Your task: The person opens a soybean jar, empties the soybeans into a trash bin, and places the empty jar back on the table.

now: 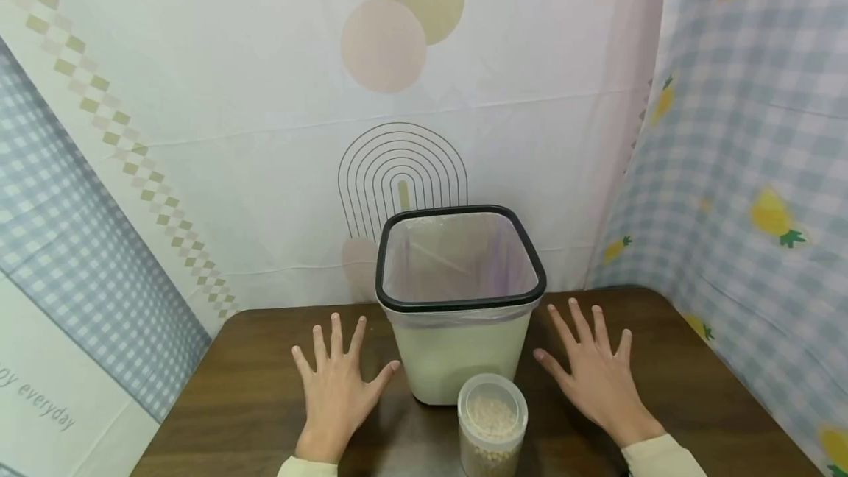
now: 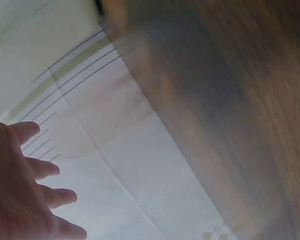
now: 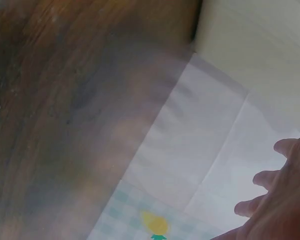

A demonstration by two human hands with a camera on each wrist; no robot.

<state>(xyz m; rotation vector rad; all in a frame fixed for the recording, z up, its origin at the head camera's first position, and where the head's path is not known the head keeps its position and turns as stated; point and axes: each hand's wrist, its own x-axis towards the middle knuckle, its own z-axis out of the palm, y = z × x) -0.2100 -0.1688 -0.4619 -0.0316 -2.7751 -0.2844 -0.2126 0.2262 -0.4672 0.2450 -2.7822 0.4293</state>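
Observation:
A pale trash bin [image 1: 457,355] with a black rim stands upright on the table, lined with a thin translucent bag [image 1: 444,252]. In front of it is a clear lidded jar [image 1: 492,425] filled with small pale grains or beans. My left hand [image 1: 338,392] is spread to the left of the bin, palm down, fingers straight and holding nothing. On the other side my right hand [image 1: 599,381] is spread the same way, its thumb toward the bin. Both wrist views show the outstretched fingers of the left hand [image 2: 20,185] and right hand [image 3: 279,200].
Dark brown wood makes up the table [image 1: 232,389]. Behind it hangs a white cloth [image 1: 265,205] with printed shapes, close to the bin's back. Checked cloths hang at the left [image 1: 86,205] and right [image 1: 729,168].

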